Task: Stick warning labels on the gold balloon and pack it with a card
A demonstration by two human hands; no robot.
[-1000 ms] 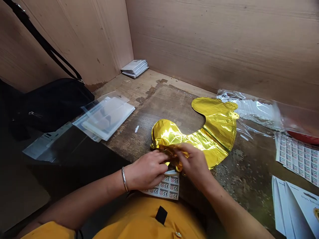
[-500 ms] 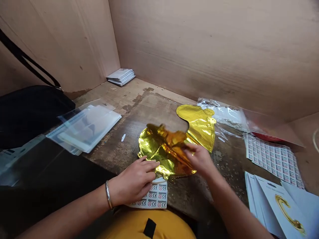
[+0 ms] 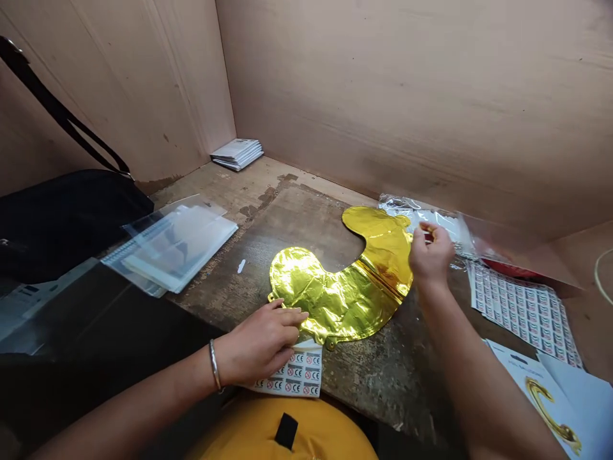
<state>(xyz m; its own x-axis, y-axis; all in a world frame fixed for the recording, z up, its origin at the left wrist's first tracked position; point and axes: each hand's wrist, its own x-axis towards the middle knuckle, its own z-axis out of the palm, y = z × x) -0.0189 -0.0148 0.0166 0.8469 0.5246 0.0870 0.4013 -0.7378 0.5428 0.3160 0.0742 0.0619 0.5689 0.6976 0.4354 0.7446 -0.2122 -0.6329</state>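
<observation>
As far as can be seen, got the gold foil piece (image 3: 335, 297) pretty much opened out flat, mid-worktop (image 3: 306, 217) and running down near the front edge. Going by the crease toward its right end, probably not totally smooth yet. No sign of a sticker on the visible side, no sleeve around it either. Got the left hand (image 3: 263, 342) down at its near edge, loosely spread, right by the CE sticker sheet (image 3: 306, 374). Got the right hand (image 3: 432, 255) curled in narrow at its right edge; can't tell if pinching anything. Also got clear sleeves (image 3: 186, 249) along the left edge and printed cards (image 3: 543, 409) toward the front right corner.
</observation>
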